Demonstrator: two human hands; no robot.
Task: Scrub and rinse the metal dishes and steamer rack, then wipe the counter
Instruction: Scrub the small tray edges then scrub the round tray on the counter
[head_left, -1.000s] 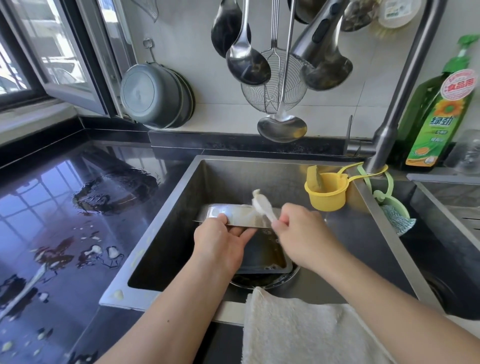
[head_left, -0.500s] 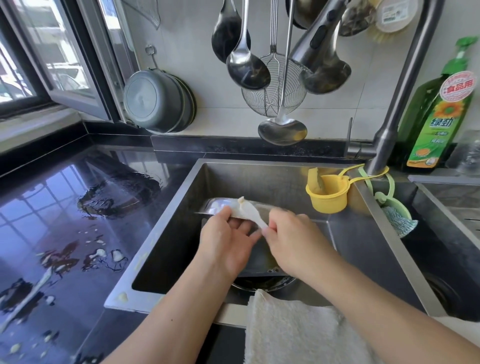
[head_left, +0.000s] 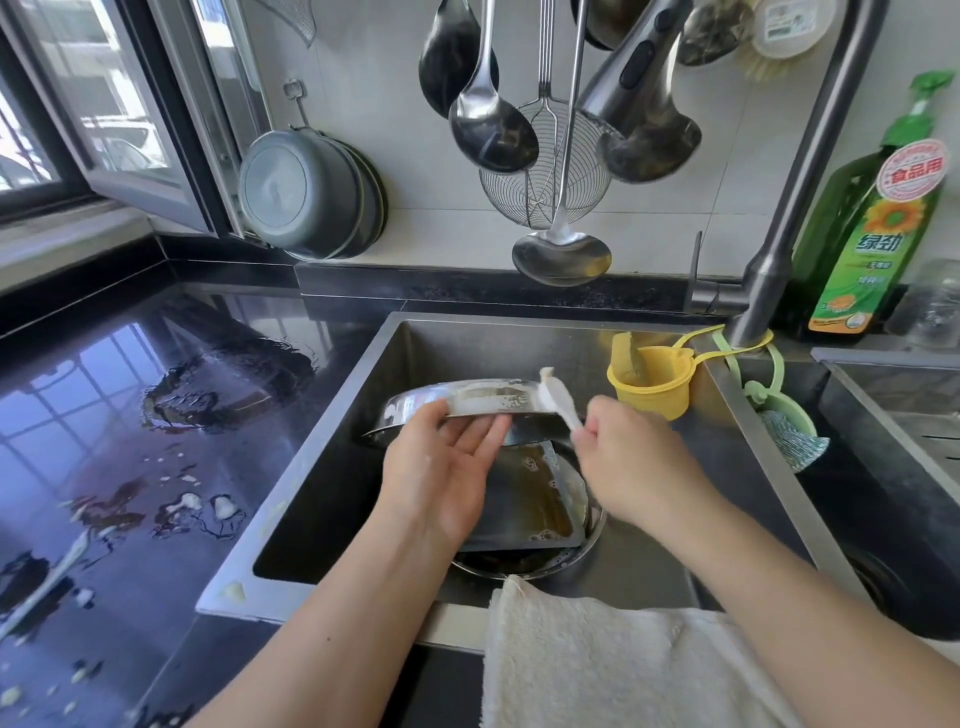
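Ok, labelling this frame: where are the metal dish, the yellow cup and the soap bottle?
metal dish (head_left: 415, 402): head view, its shiny outer wall.
yellow cup (head_left: 655, 396): head view, its front wall.
soap bottle (head_left: 872, 244): head view, its label.

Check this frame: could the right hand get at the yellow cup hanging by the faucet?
Probably yes: the yellow cup hangs just beyond the right hand with nothing between, though that hand grips a white brush.

The metal dish (head_left: 457, 402) is shiny silver with white foam on its rim. The brush (head_left: 558, 402) is white. A yellow cup (head_left: 652, 382) hangs at the sink's (head_left: 332, 467) grey back right corner. The soap bottle (head_left: 872, 244) is green with a sunflower picture. The worktop (head_left: 130, 415) is shiny black. The towel (head_left: 597, 660) on the sink's front edge is cream.
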